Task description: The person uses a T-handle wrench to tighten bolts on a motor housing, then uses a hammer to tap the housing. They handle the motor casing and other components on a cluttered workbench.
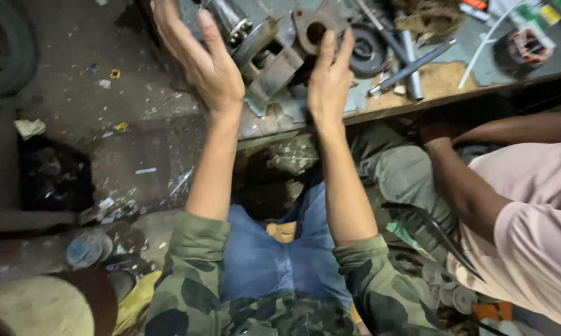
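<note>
My left hand (201,59) is raised with fingers spread beside a grey metal motor part (255,37) on a low workbench (417,93). It holds nothing. My right hand (329,78) lies with fingers extended on the bench by a metal flange with a round hole (315,25) and the grey metal housing (274,71). Whether it presses the housing I cannot tell. Both forearms come out of camouflage sleeves above my blue jeans (274,255).
A metal rod (411,67), a round black part (369,46), a white cable (486,40) and a small copper-wound motor (523,50) lie on the bench. Another person in a pink shirt (535,236) sits at right, arm (461,186) under the bench. Littered dirt floor (119,93) at left.
</note>
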The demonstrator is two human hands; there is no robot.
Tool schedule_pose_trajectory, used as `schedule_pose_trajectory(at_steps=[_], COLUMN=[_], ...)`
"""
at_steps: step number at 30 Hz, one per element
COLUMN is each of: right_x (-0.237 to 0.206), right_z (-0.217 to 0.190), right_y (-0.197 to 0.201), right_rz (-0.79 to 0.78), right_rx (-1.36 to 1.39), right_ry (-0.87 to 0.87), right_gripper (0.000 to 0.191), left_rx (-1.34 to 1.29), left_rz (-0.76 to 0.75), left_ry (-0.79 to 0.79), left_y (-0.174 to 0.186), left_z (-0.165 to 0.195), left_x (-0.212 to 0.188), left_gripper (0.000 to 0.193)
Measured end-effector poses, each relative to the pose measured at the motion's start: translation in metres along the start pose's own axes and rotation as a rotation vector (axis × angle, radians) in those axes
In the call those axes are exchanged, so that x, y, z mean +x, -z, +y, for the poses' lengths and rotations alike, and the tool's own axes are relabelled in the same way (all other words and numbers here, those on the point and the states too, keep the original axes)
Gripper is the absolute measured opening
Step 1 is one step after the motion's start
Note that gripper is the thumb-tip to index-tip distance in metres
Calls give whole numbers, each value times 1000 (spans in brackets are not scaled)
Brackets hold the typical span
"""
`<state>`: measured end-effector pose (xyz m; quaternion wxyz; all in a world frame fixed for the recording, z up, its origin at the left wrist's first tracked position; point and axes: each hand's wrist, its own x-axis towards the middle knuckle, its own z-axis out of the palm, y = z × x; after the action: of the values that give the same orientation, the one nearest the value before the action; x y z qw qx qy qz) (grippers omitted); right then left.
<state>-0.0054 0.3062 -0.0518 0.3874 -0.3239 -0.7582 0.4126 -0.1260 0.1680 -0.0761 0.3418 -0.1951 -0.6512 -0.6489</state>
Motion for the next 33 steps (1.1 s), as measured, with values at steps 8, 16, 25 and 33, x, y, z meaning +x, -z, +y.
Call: schedule_pose_trajectory(at_steps=[8,16,25,33], right_x=[1,7,1,2], right_z=[20,26,21,32], right_y=[-4,-3,1,-2], right_rz=[13,-112,-135,-91], right_rx=[143,552,613,584], right_ry=[201,55,103,121], right_gripper=[64,73,69,66], left_rx=[-374,-261,138,246], left_rz=[-2,-73,-142,-178], left_ry=[248,319,238,237], left_y=[-3,-4,-1,-2], left_z=[-23,-27,-28,-31], left_x=[2,-6,-2,1], left_gripper=[66,75,76,78])
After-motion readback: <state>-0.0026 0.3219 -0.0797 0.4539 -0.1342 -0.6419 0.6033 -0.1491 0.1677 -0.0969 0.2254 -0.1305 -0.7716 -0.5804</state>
